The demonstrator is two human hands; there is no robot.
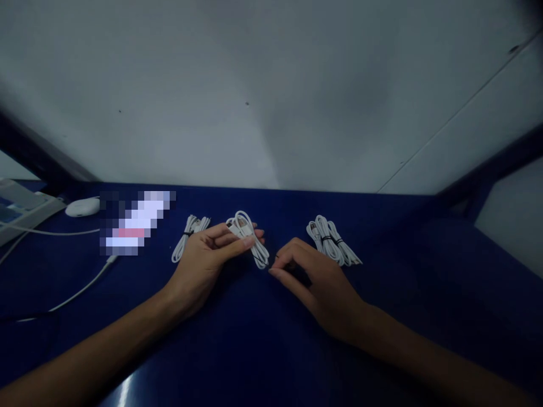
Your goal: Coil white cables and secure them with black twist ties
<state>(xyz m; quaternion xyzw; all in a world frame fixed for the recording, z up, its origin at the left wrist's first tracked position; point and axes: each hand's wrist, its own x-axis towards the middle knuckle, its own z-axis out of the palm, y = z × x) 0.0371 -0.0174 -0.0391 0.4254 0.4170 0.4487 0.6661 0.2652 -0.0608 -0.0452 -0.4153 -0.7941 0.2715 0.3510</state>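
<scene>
My left hand [207, 254] is closed on a coiled white USB cable [259, 251], thumb on top and fingers beneath. A black tie [261, 261] wraps the lower end of this coil. Just to the right, my right hand [316, 282] is closed in a pinch, thumb and index together. A short dark bit shows at its fingertips and looks like the tie's end. Partly behind my left hand lies another white cable bundle [182, 247] with a black tie. Several tied white cable bundles [328, 240] rest together beyond my right hand.
A phone [142, 223] with a lit, blurred screen lies on the blue table [237, 345], with a white charging cord [89, 291] at its lower end. A white earbud case [82, 207] and a white power strip [31, 212] are at left. A pale wall panel [212, 113] rises behind.
</scene>
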